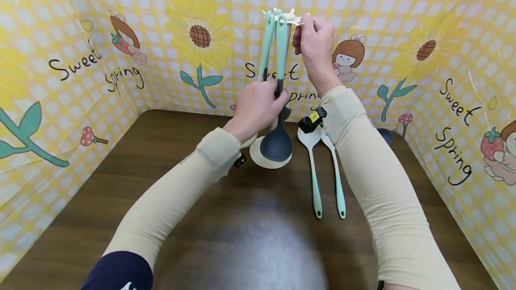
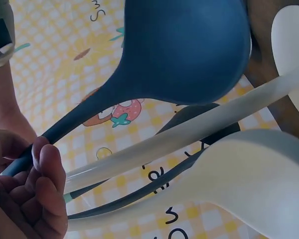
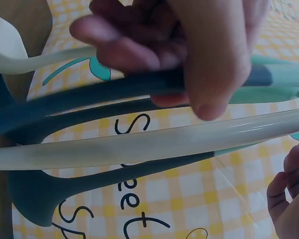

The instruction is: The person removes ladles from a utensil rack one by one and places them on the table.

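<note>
A white utensil rack stands upright on its round base, with a ring of hooks on top. My left hand grips the dark shaft of a ladle, which has a mint-green handle and a dark blue bowl. Its handle end reaches the hooks; whether it hangs there I cannot tell. Other utensils hang behind it, including a white-headed one and a dark one. My right hand pinches the end of a hook on the rack's right side; its fingertips are partly hidden.
Two white utensils with mint handles, a spoon and another, lie on the brown table right of the base. Behind my right forearm shows a dark blue utensil head. A patterned yellow cloth hangs around the table.
</note>
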The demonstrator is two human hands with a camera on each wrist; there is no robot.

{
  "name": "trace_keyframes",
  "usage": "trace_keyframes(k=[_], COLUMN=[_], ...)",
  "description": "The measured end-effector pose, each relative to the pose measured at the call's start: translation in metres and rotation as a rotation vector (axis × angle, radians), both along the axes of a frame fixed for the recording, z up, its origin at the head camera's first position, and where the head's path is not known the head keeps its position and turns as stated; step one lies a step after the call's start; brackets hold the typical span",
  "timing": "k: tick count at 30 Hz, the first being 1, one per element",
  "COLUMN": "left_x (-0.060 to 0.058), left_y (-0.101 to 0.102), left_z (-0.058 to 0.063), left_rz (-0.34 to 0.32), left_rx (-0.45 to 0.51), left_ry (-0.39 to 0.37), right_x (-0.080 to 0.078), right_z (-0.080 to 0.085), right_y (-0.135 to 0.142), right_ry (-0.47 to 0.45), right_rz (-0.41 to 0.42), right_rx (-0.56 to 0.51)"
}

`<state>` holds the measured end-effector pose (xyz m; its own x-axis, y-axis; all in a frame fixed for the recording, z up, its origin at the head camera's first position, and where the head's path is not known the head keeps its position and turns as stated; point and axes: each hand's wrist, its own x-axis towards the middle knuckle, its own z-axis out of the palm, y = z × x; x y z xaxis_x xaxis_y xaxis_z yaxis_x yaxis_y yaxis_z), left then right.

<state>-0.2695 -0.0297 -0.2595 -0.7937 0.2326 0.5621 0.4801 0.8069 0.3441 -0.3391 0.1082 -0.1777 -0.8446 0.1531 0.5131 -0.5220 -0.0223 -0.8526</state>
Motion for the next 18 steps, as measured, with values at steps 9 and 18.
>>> trace_keyframes(k=[9,18], left_x=[0.013,0.035], left_y=[-0.011,-0.033], left_z=[-0.006,-0.008], left_rz=[-0.047,-0.067], left_rx=[0.072,0.059], left_ry=[0.008,0.066], right_x=[0.002,0.003], right_z=[0.0,0.002], right_y=[-0.002,0.0], right_ry=[0.003,0.001], right_rz=[-0.004,-0.027], right_rx=[0.006,0.017])
